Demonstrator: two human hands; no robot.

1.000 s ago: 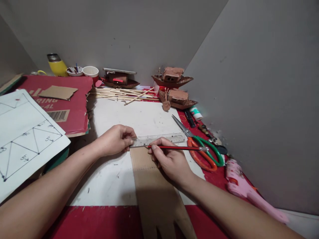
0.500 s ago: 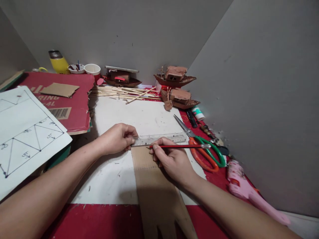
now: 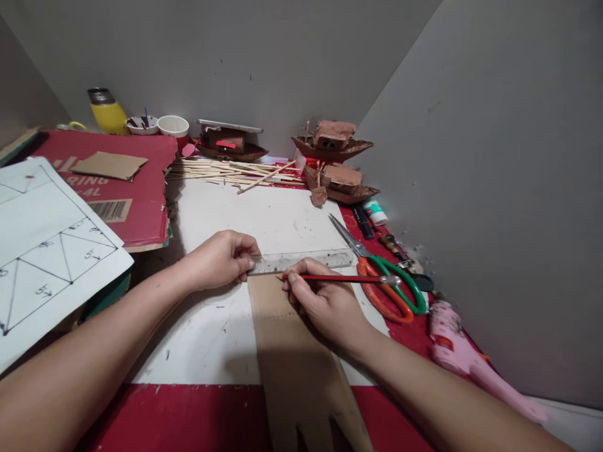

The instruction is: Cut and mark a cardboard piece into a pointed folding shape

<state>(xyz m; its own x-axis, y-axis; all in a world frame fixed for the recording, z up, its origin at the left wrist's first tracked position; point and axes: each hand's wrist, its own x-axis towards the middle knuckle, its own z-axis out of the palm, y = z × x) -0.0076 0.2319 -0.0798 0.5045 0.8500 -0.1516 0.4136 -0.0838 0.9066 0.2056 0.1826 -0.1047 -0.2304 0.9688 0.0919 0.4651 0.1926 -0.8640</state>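
Desk in grey corner, white board (image 3: 226,339), left hand (image 3: 219,258) pinning ruler (image 3: 306,260), right hand (image 3: 325,301) gripping pencil (image 3: 348,277).

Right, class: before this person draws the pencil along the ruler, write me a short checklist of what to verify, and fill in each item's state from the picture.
1. Left hand pins the clear ruler at its left end: ok.
2. Ruler lies across the top edge of the cardboard strip: ok.
3. Right hand grips the red pencil near its tip: ok.
4. Pencil tip sits against the ruler's edge: cannot tell, fingers hide it.
5. Scissors clear of the ruler's right end: not ok, the blades lie touching or just beside it.
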